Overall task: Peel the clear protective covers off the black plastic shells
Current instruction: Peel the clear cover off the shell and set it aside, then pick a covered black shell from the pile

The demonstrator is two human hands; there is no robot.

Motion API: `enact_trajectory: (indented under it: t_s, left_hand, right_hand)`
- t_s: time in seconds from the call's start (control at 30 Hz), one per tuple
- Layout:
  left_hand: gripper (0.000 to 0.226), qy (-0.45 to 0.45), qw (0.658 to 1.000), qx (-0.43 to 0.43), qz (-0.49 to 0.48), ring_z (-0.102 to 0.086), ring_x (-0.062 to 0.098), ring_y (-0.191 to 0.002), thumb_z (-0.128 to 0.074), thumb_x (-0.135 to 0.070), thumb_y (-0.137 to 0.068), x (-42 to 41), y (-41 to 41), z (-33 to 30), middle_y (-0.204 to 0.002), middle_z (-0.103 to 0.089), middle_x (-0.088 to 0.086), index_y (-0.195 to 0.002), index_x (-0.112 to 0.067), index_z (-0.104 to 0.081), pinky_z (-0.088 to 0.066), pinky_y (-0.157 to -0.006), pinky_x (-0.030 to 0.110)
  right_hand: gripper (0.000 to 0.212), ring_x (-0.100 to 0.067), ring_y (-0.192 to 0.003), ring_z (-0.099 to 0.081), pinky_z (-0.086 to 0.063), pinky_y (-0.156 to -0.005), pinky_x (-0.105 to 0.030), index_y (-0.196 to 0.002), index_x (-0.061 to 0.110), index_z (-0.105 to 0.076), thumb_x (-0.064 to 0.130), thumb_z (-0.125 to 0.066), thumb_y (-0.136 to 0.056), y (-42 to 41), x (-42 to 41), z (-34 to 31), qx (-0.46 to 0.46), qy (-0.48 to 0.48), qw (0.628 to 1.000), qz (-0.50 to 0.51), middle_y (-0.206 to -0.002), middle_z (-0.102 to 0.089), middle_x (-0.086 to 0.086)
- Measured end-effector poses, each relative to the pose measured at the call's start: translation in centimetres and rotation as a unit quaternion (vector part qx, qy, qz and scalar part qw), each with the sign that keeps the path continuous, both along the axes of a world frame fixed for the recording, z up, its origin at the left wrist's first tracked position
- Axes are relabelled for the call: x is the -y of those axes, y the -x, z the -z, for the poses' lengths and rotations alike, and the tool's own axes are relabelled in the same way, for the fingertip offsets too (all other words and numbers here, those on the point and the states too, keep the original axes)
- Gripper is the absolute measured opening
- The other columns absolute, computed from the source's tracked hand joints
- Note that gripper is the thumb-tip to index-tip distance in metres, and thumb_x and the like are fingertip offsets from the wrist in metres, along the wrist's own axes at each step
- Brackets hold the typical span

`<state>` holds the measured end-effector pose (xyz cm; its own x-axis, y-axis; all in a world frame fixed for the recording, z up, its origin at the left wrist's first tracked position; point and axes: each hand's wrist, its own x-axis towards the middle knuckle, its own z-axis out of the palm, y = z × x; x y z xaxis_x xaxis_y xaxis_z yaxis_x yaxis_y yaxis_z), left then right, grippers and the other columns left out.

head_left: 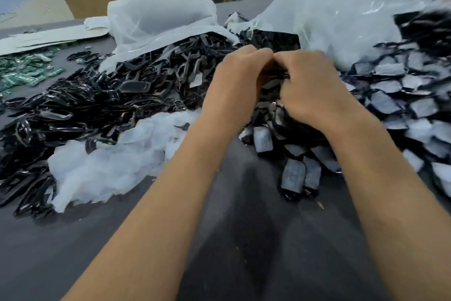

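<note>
The black plastic shells lie heaped on the dark table to the right, glossy, many with greyish clear covers. Far behind, white plastic bags spill open black frames to the left. Over the heap, left hand and right hand meet, fingers curled on one dark shell, mostly hidden between them.

Two bare forearms entering from the lower edge, no sleeves in view, left hand and right hand ungloved, wrists free of watch, band or jewellery, fingers mostly hidden from the camera, nails not discernible
</note>
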<state>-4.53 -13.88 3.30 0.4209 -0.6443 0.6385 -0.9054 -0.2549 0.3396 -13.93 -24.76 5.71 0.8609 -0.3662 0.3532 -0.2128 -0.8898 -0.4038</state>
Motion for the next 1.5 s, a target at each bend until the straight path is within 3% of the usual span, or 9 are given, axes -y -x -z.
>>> enact_trajectory:
  t_s: [0.33,0.47,0.67,0.83,1.03,1.27,1.33,1.43,1.5]
  left_hand:
    - [0.022,-0.083,0.993,-0.013,0.084,-0.062,0.034,-0.086,-0.051,0.009,-0.074,9.1,3.4,0.6,-0.081,-0.06,0.01,-0.074,-0.012,-0.058,-0.029,-0.066,0.03]
    - [0.044,-0.03,0.996,-0.052,0.067,-0.062,0.032,-0.094,-0.051,0.012,-0.071,8.0,3.6,1.4,-0.095,-0.071,0.012,-0.103,-0.007,-0.076,-0.039,-0.074,0.028]
    - [0.027,0.001,0.991,-0.076,-0.109,-0.058,0.032,-0.096,-0.054,0.003,-0.08,4.2,1.3,3.3,-0.099,-0.068,0.013,-0.1,-0.006,-0.07,-0.046,-0.079,0.041]
    - [0.027,-0.168,0.933,-0.065,-0.311,-0.052,0.034,-0.115,-0.055,-0.014,-0.097,-1.2,-3.3,5.4,-0.121,-0.062,0.008,-0.122,-0.019,-0.063,-0.044,-0.088,0.039]
    - [0.048,-0.158,0.945,-0.129,-0.256,-0.059,0.031,-0.123,-0.066,-0.003,-0.09,-4.5,-6.0,5.0,-0.129,-0.069,0.007,-0.133,-0.023,-0.067,-0.049,-0.101,0.04]
    - [0.034,0.032,0.949,-0.22,-0.222,-0.065,0.015,-0.08,-0.079,-0.005,-0.086,-6.0,-5.9,4.0,-0.082,-0.065,-0.007,-0.115,-0.02,-0.069,-0.055,-0.085,0.031]
    - [0.017,0.155,0.904,-0.332,-0.22,-0.065,0.012,-0.072,-0.076,-0.01,-0.091,-6.9,-5.8,3.8,-0.08,-0.063,-0.004,-0.104,-0.016,-0.066,-0.058,-0.08,0.03]
    - [0.017,0.336,0.78,-0.485,-0.207,-0.061,0.012,-0.066,-0.06,-0.012,-0.103,-9.4,-5.6,4.0,-0.088,-0.061,0.008,-0.086,-0.011,-0.06,-0.057,-0.064,0.025]
    - [0.021,0.376,0.75,-0.503,-0.208,-0.064,0.019,-0.074,-0.051,-0.013,-0.107,-11.8,-5.1,4.4,-0.094,-0.058,0.012,-0.087,-0.009,-0.057,-0.059,-0.062,0.025]
  right_hand:
    - [0.024,-0.038,-0.126,-0.053,-0.018,-0.12,-0.068,-0.113,0.02,-0.061,0.021,-0.039,-0.104,3.5,7.2,1.4,-0.152,0.018,0.976,0.156,-0.113,-0.064,-0.014]
    - [0.024,-0.034,-0.127,-0.051,-0.018,-0.119,-0.07,-0.114,0.032,-0.065,0.027,-0.044,-0.104,3.3,6.8,1.2,-0.125,0.012,0.981,0.148,-0.109,-0.061,-0.005]
    - [0.034,-0.035,-0.122,-0.06,-0.047,-0.107,-0.051,-0.123,0.022,-0.073,0.017,-0.062,-0.092,-0.5,2.5,0.6,0.015,0.044,0.995,0.085,-0.12,-0.073,-0.009]
    - [0.035,-0.033,-0.111,-0.064,-0.058,-0.088,-0.04,-0.118,0.018,-0.074,0.007,-0.063,-0.087,-6.1,-2.0,3.8,-0.085,0.056,0.995,0.014,-0.115,-0.072,-0.011]
    - [0.029,-0.039,-0.107,-0.065,-0.049,-0.077,-0.038,-0.12,0.015,-0.07,0.005,-0.067,-0.092,-9.5,-2.2,6.0,-0.159,0.075,0.983,0.052,-0.124,-0.06,-0.016]
    - [0.019,-0.022,-0.082,-0.068,-0.048,-0.071,-0.029,-0.095,0.02,-0.082,0.027,-0.066,-0.101,-9.1,-2.3,5.4,-0.002,-0.067,0.996,0.054,-0.087,-0.077,-0.003]
    - [0.025,-0.014,-0.062,-0.064,-0.048,-0.062,-0.028,-0.085,0.018,-0.08,0.027,-0.065,-0.102,-8.8,-3.5,5.2,0.085,-0.278,0.957,0.016,-0.062,-0.07,0.003]
    - [0.015,-0.01,-0.057,-0.054,-0.043,-0.052,-0.023,-0.098,0.012,-0.077,0.016,-0.064,-0.103,-8.8,-6.2,5.2,0.135,-0.641,0.753,-0.063,-0.06,-0.064,0.002]
    - [0.021,-0.009,-0.066,-0.056,-0.046,-0.058,-0.022,-0.101,0.008,-0.079,0.012,-0.059,-0.105,-8.9,-8.2,6.0,0.122,-0.699,0.697,-0.103,-0.068,-0.064,0.002]
